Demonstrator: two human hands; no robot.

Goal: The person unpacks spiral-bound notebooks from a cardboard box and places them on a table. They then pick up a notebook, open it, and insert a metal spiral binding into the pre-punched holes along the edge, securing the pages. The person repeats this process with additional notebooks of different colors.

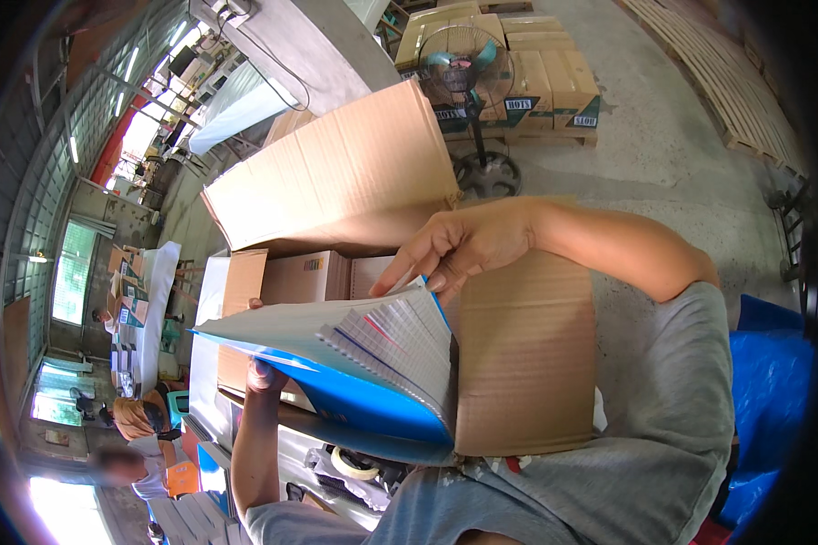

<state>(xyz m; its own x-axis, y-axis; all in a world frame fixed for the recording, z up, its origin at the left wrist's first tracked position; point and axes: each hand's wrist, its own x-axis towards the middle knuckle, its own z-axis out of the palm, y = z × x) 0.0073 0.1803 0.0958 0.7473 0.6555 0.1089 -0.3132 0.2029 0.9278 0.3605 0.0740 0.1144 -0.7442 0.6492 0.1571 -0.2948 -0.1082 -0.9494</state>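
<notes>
Glossy blue notebooks (354,363): right hand (468,245) pinches ruled pages, left hand (264,374) grips underneath, above cardboard box (527,354)

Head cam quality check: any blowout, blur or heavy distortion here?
Head view: windows at the far left and lower-left corner are blown out; strong fisheye bends the edges, black vignette at the rim; the fanned notebooks and the right hand are sharp and evenly lit; the person at lower left is blurred.

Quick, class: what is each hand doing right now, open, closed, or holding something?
Left hand: closed on the lower edge of the stack of blue-covered notebooks, supporting it.
Right hand: fingers curled over the stack's top edge, thumbing the pages.
</notes>
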